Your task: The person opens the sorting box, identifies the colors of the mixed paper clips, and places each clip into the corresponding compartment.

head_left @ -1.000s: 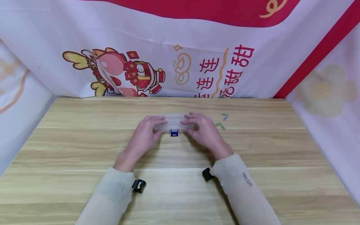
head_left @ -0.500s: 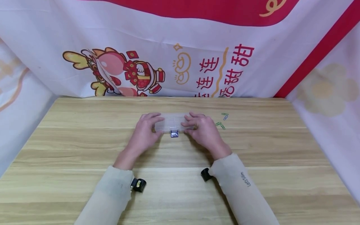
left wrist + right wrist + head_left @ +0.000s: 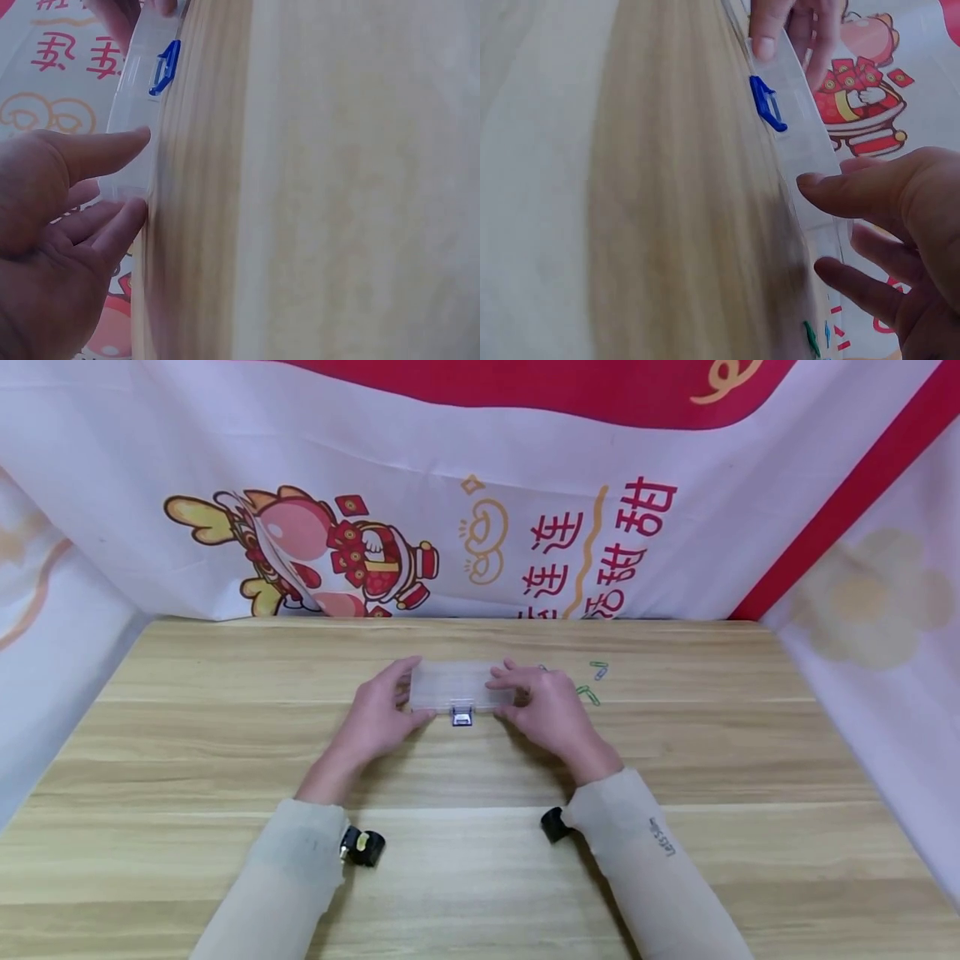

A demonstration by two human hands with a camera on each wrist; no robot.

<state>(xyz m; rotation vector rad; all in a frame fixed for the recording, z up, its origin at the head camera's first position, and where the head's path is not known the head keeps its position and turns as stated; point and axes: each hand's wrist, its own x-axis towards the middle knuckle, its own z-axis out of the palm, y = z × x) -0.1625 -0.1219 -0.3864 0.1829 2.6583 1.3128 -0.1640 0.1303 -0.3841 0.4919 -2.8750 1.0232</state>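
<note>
A clear plastic box (image 3: pixel 452 683) lies on the table, with a blue latch (image 3: pixel 462 717) sticking out from its near side. My left hand (image 3: pixel 377 708) holds the box's left end. In the left wrist view its thumb lies along the latch side and its fingers (image 3: pixel 124 225) bend round the corner. At the other end, my right hand (image 3: pixel 550 710) grips the box, thumb (image 3: pixel 832 191) on the latch side and fingertips over the top. The box looks see-through, with faint dividing lines.
Several green and blue paper clips (image 3: pixel 592 696) lie to the right of the box, beside my right hand. Behind the wooden table (image 3: pixel 465 877) hangs a printed white and red cloth (image 3: pixel 420 452). Black wrist cameras (image 3: pixel 367 848) sit at both sleeves.
My left fingers have slid off the top of the box to its left end, so more of the lid shows. The latch has tipped outward. My right hand has barely moved.
</note>
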